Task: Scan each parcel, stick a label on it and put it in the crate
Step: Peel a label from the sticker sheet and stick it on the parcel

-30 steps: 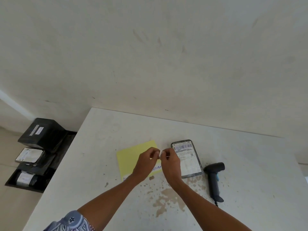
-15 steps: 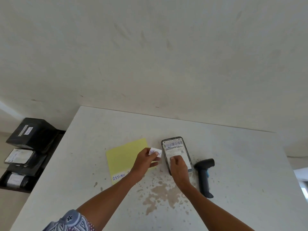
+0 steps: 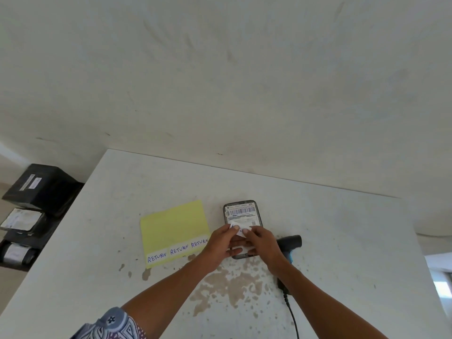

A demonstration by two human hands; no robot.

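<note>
A small grey parcel (image 3: 242, 211) with a barcode sheet on top lies flat on the white table (image 3: 137, 189). A white handwritten label (image 3: 237, 229) sits on the parcel's middle. My left hand (image 3: 221, 245) pinches the label's left edge, its other fingers spread over the parcel's near end. My right hand (image 3: 263, 243) presses the label's right edge with its fingertips. To the left lies a yellow backing sheet (image 3: 172, 223) with a strip of "RETURN" labels (image 3: 177, 249) along its near edge.
A black handheld scanner (image 3: 289, 243) lies right of the parcel, its cable (image 3: 292, 316) running toward me. Left of the table, low down, a black crate (image 3: 50, 234) holds several dark parcels (image 3: 36, 184). Brown stains mark the tabletop near my wrists.
The label was peeled between both hands beside the yellow sheet, then my left hand carried it right. Now both hands hold it on the parcel.
</note>
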